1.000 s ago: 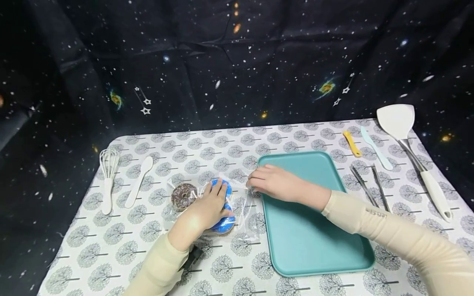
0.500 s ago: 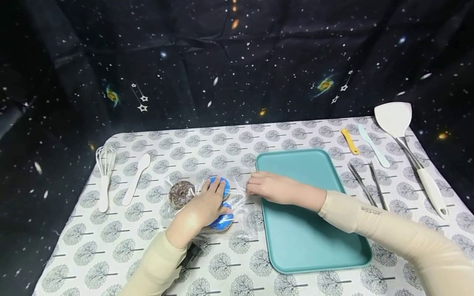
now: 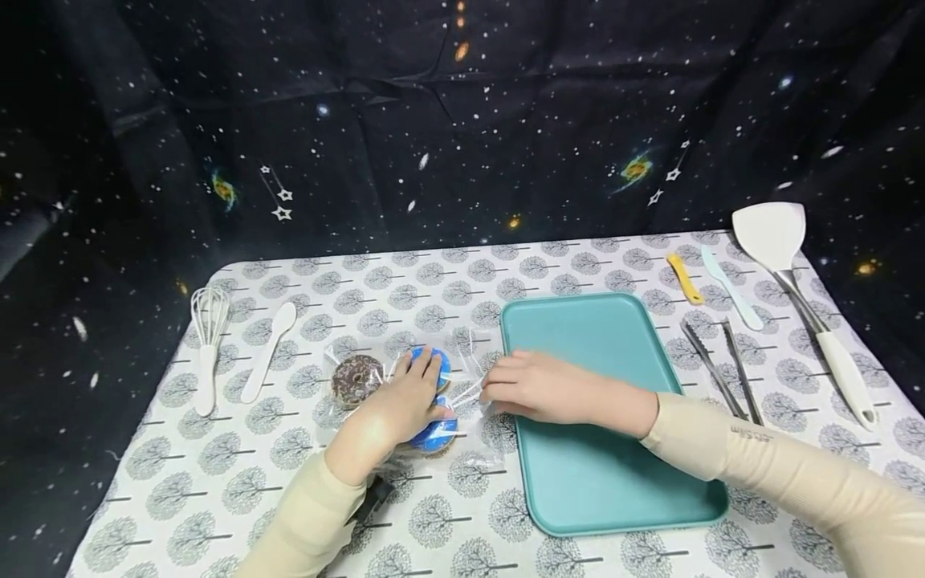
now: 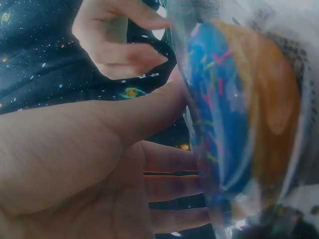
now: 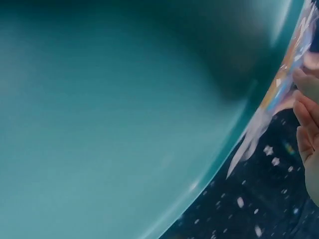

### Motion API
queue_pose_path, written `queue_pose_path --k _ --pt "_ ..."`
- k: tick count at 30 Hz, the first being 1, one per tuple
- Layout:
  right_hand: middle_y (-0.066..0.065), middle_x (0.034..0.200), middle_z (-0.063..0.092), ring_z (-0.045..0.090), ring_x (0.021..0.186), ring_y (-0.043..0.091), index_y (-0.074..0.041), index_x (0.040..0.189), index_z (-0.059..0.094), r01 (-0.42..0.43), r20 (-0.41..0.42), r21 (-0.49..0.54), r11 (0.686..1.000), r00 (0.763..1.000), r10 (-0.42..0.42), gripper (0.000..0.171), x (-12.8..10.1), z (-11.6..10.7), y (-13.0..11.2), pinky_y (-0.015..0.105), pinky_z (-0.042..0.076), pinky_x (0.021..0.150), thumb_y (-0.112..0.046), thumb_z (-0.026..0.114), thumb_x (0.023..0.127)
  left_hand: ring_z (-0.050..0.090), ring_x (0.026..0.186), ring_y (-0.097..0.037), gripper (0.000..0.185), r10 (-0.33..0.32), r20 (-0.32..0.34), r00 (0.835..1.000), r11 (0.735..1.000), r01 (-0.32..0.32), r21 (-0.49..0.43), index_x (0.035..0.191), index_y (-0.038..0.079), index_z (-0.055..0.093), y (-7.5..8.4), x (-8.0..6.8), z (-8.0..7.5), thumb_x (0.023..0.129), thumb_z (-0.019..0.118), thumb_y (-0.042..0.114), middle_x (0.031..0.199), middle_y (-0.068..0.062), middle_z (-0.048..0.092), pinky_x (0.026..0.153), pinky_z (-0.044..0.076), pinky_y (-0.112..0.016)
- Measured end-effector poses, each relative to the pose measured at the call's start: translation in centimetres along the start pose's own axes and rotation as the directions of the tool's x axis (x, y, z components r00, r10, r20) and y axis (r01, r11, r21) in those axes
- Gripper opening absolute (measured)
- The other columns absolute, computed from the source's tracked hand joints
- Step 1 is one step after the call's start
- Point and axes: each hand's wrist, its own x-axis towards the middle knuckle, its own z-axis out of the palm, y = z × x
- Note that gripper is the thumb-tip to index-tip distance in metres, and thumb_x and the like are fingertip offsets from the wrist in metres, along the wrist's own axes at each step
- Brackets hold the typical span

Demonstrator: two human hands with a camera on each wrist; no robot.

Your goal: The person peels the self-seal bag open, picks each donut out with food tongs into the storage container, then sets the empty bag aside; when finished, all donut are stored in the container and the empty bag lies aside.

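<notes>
A table under a tree-print cloth (image 3: 405, 281) carries everything, set before a starry backdrop. On it, right of centre, lies a teal tray (image 3: 614, 474), close enough to the bag that whatever comes out has a short way to go; that reading is a guess from the layout. Just left of the tray sits a clear plastic bag (image 3: 462, 461) holding a chocolate doughnut (image 3: 356, 379) and two blue ones (image 3: 433, 437). The left hand (image 3: 393, 409) lies flat on top of the blue doughnuts, fingers straight and pressing, likely to pin the bag down. The right hand (image 3: 531, 387) rests over the tray's left edge, its fingertips pinching the bag's open end, which looks stretched taut between the two hands. Off to the right lie a spatula (image 3: 795, 281), tongs (image 3: 723, 369), a pale knife (image 3: 730, 287) and a small yellow tool (image 3: 683, 278); to the left, a whisk (image 3: 208, 341) and a white spoon (image 3: 267, 353), all well apart from the hands.
</notes>
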Motion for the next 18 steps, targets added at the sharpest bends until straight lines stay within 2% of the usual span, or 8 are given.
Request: queue_pose_path --k 3,7,12,18 --pt "-0.009 0.099 0.062 0.055 0.095 0.008 -0.018 0.102 0.063 0.01 0.054 0.012 1.0 0.998 -0.011 0.015 0.7 0.1 -0.8 0.022 0.045 0.086 -0.022 0.064 0.088 0.01 0.139 -0.043 0.077 -0.003 -0.002 1.0 1.0 0.003 0.0 0.145 -0.003 0.021 0.1 -0.1 -0.1 0.09 0.057 0.037 0.154 -0.021 0.012 0.109 0.027 -0.053" --pt "-0.01 0.097 0.063 0.056 0.095 0.007 -0.019 0.099 0.064 -0.034 0.097 0.057 0.998 0.995 0.029 0.011 1.3 0.5 -1.6 0.022 0.045 0.089 -0.021 0.063 0.089 0.011 0.139 -0.043 0.077 0.0 -0.009 1.0 1.0 0.0 -0.002 0.145 -0.004 0.022 0.1 -0.2 -0.1 0.09 0.057 0.037 0.153 -0.021 0.013 0.108 0.029 -0.053" --pt "-0.01 0.092 0.065 0.06 0.091 0.007 -0.018 0.094 0.067 -0.09 0.119 0.115 0.989 0.99 0.077 0.007 1.7 0.7 -2.2 0.023 0.047 0.088 -0.017 0.064 0.088 0.012 0.138 -0.045 0.078 0.012 -0.024 1.0 1.0 -0.013 -0.012 0.144 -0.005 0.023 0.1 -0.3 0.1 0.089 0.058 0.037 0.153 -0.022 0.014 0.108 0.03 -0.053" --pt "-0.008 0.09 0.066 0.061 0.091 0.008 -0.016 0.092 0.067 -0.108 0.112 0.138 0.985 0.989 0.093 0.006 1.6 0.5 -2.4 0.023 0.048 0.091 -0.012 0.064 0.087 0.013 0.138 -0.045 0.078 0.023 -0.038 0.999 1.0 -0.023 -0.005 0.144 -0.007 0.023 -0.1 0.0 0.3 0.089 0.059 0.036 0.152 -0.023 0.015 0.108 0.028 -0.054"
